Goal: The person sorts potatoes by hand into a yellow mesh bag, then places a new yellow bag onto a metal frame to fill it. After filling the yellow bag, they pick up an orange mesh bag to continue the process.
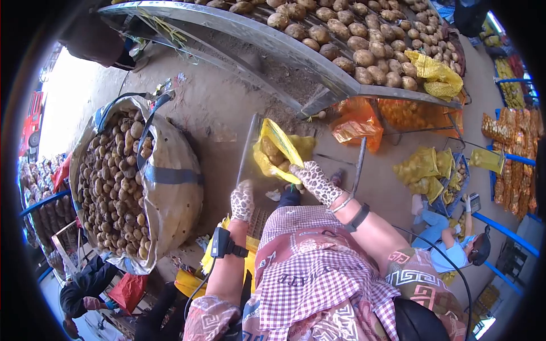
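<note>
My right hand (316, 183), in a leopard-print glove, pinches the near rim of a yellow mesh bag (276, 134). The bag's mouth is held open, and several potatoes (275, 152) show inside it. My left hand (242, 201), in a matching glove, is closed at the near end of a grey metal bar (248, 149), left of the bag. Its fingertips are partly hidden. A second metal bar (359, 165) rises to the right of my right hand.
A metal sorting table (227, 26) heaped with potatoes (364, 57) stands ahead. On the left is a large white sack (176, 199) full of potatoes. Orange mesh bags (358, 122) lie under the table edge. At right, a co-worker (455, 241) sits near filled yellow bags (418, 167).
</note>
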Demonstrator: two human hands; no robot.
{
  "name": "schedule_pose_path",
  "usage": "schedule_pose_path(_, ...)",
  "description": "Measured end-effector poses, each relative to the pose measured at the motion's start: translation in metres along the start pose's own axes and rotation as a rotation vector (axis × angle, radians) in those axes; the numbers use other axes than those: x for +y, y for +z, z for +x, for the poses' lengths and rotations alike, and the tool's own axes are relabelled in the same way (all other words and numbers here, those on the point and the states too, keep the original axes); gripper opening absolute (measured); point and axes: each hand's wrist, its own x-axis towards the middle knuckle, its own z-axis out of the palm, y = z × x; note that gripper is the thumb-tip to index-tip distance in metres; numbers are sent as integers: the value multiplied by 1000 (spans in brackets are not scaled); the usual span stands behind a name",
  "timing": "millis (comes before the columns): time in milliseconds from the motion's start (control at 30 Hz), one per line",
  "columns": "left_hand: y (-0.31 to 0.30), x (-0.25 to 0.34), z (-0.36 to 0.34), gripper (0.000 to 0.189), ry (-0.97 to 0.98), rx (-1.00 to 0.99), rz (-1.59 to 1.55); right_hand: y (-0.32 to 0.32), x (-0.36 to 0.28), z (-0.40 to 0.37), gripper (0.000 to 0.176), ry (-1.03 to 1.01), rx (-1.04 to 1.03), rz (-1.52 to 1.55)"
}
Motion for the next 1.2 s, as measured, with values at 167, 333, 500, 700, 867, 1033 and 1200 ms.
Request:
schedule_pose_path(167, -23, 33, -5, 25, -190, 298, -113, 1, -25, -17, 24, -117, 58, 251)
schedule_pose_path(333, -15, 48, 17, 26, -177, 479, -500, -15, -44, -37, 23, -124, 89, 247)
schedule_pose_path(500, -33, 14, 28, 41, -492, -250, -804, -20, -63, -47, 24, -156, 179, 263)
schedule_pose_path(700, -56, -17, 30, 40, -639, -682, -1318, -19, -75, -52, 25, -164, 177, 259)
schedule_pose_path(867, -54, 4, 34, 33, -535, -548, -888, -13, -79, -54, 23, -122, 184, 210)
schedule_pose_path(1033, -65, 46, 34, 18, 16, -127, 526, -6, -75, -53, 24, -90, 156, 212)
schedule_pose_path(1200, -51, 38, 23, 26, -24, -46, 498, 3, -60, -71, 28, 72, 2, 130)
